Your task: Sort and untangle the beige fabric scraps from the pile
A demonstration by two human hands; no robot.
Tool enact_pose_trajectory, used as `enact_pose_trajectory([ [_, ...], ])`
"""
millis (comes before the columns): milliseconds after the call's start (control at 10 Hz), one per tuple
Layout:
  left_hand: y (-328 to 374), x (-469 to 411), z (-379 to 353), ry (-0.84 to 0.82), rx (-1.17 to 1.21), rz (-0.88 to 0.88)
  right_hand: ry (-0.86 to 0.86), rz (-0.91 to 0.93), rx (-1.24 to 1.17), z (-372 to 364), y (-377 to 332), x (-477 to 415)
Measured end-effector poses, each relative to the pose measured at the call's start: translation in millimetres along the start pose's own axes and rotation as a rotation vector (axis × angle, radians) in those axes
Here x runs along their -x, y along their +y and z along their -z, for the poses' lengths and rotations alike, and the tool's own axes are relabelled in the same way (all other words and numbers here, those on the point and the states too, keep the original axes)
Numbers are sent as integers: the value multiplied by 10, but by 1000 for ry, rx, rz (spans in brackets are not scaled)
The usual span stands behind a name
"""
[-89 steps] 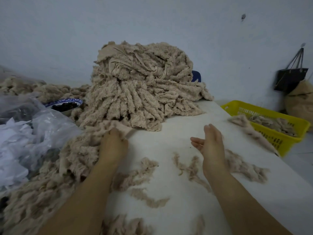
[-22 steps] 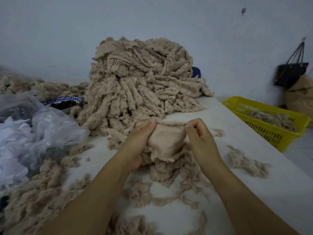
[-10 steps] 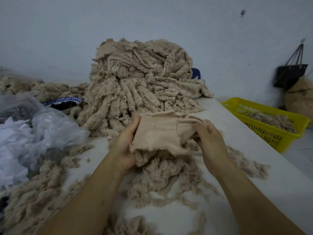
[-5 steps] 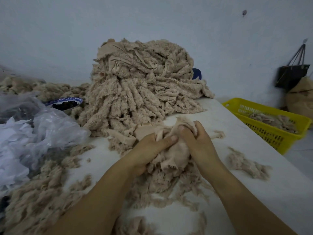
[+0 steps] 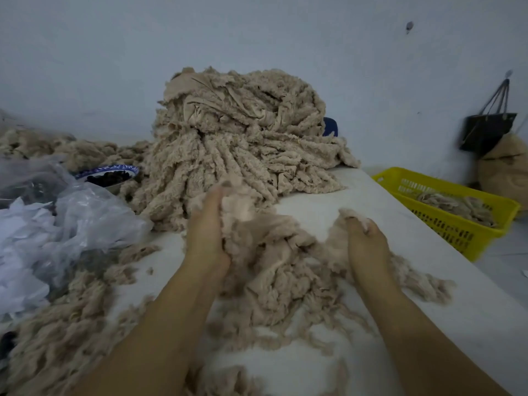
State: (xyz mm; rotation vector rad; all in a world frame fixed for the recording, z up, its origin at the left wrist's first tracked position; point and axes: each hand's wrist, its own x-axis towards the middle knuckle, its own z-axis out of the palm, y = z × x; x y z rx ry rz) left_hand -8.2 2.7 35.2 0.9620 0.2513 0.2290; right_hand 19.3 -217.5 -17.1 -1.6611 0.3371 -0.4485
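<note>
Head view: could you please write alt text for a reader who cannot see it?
A person's left hand and right hand grip opposite sides of a clump of beige scraps on a white table. Behind it rises a large pile of the same fabric; plastic bags lie left, a yellow basket right.

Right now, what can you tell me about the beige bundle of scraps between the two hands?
The bundle of scraps is a frayed beige tangle: fuzzy strips around a smoother cloth piece. It sprawls on the white table before the big pile. The left hand holds its left part raised; the right hand pinches its right edge with curled fingers.
</note>
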Motion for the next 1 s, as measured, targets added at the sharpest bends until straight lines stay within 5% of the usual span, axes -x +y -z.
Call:
enact_pose_trajectory([
  [100, -29, -127, 101, 112, -364, -114, 55, -120, -150, 21, -72, -27],
  [200, -270, -140, 68, -100, -1230, -213, 10, -81, -170, -20, -115, 37],
  [300, -394, -104, 45, -120, -1667, -333, -91, 11, -70, -95, -111, 159],
  [400, -334, -13, -4, -144, -1315, -800, -186, 114, -44, -143, -104, 243],
  [500, -422, 86, -79, -480, -1179, -716, -269, 119, -23, -189, -92, 259],
  [600, -554, 92, -84, -585, -1177, -653, -343, 145, -41, -184, -86, 275],
  [800, -555, -112, 58, -385, -852, -410, -139, 180, 99, -107, -103, 105],
  [1000, -644, -284, 210, -294, -1138, -425, -208, 471, -409, 316, -954, 113],
])
